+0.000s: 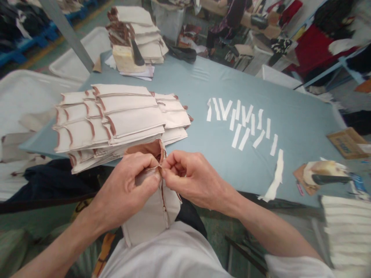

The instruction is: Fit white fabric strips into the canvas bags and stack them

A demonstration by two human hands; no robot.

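The left hand [130,185] and right hand [191,177], fingertips meeting, pinched the top edge of the beige fabric piece with brown trim [150,220], its long axis hanging lapward.

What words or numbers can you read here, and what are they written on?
No text can be read.
Flat brown cardboard box at the table's right edge: dark blue print, too blurred to read.
White paper strips on the grey-blue table: no print shows.
Beige fabric piece with brown edging, pinched by the left hand and right hand: no writing shows.
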